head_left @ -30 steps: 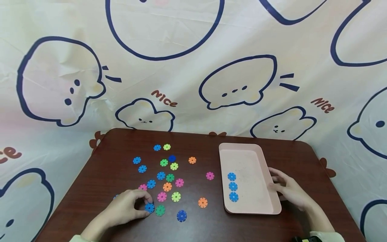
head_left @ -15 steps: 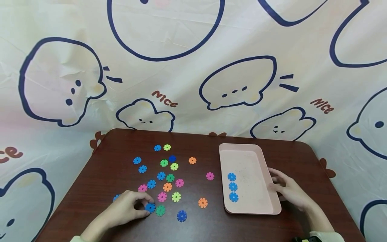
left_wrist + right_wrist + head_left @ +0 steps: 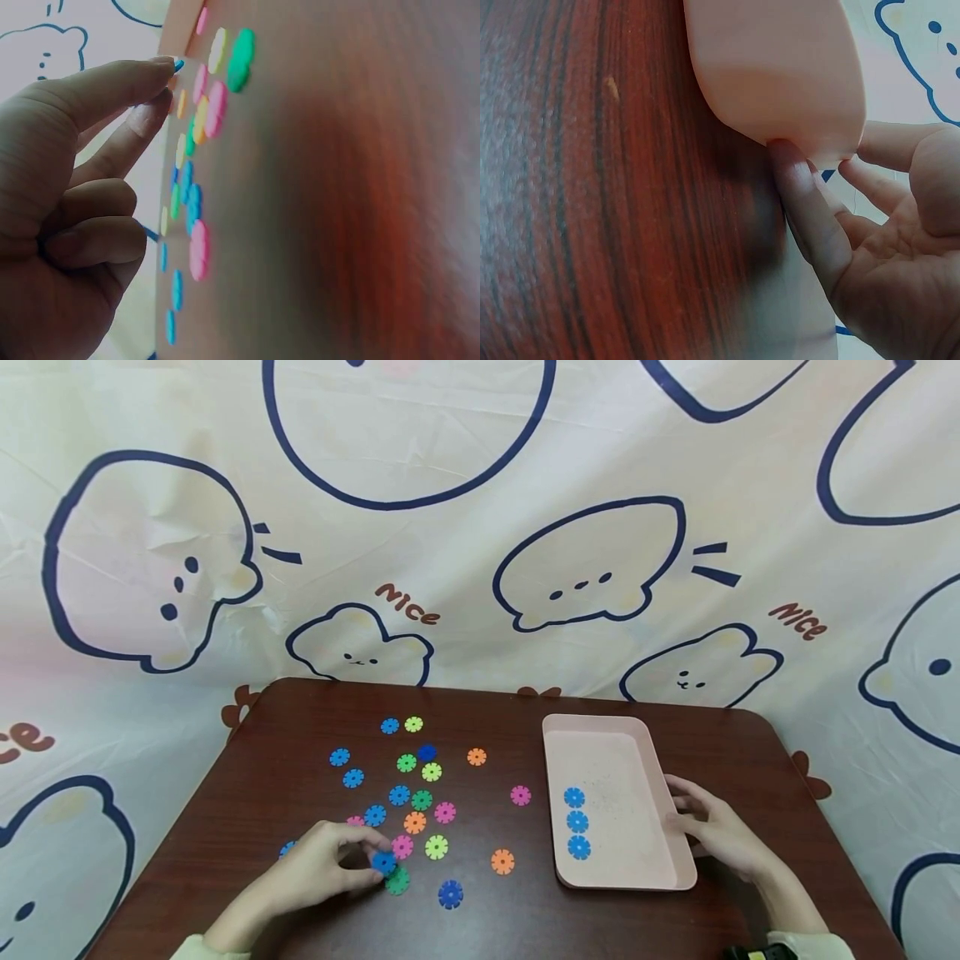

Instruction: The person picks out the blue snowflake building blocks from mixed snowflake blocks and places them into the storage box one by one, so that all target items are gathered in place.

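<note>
My left hand pinches a blue notched disc between thumb and fingertips, close over the table and overlapping the edge of a green disc. In the left wrist view only a sliver of that blue disc shows at the fingertips; the other fingers are curled. On the right, my right hand grips the side wall of a pale pink tray. Its thumb and fingers meet the tray's edge in the right wrist view. Inside the tray, three blue discs form a column along the left side.
Several loose discs in blue, green, yellow, orange and pink lie across the brown table, among them a dark blue disc, an orange disc and a pink disc near the tray. A patterned cloth hangs behind the table.
My left hand has shifted slightly right and away from me with the blue disc, which now overlaps the green one. The right hand and tray have stayed in place.
</note>
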`<state>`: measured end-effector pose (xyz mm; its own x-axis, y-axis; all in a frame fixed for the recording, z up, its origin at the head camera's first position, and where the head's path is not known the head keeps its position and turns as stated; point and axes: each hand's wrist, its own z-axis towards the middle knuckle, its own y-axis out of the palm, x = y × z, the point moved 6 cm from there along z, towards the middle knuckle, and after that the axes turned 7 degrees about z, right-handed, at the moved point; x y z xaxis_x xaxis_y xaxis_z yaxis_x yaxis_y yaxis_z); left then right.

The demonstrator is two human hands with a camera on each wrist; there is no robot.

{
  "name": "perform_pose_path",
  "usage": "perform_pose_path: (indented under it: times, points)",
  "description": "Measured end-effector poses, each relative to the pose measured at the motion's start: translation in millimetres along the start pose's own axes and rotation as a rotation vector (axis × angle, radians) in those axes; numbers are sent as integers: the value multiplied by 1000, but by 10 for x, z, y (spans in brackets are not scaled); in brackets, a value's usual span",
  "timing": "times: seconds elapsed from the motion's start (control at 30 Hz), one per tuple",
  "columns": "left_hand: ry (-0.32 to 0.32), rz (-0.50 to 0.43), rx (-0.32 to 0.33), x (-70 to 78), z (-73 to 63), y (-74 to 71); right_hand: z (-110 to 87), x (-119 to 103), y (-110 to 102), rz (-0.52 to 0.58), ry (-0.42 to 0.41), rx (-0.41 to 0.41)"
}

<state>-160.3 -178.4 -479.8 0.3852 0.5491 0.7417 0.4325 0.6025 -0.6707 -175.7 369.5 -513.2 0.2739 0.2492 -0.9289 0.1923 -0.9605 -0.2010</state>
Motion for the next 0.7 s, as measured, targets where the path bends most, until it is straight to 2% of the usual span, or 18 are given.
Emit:
perform_pose_path:
  times: [0.4,0.7]
  points:
    - [55,33,32,292,273,-11,3,1,13,-9,9,7]
    - [123,48,109,528,535,-10,-1,-11,6,-7,-6,3]
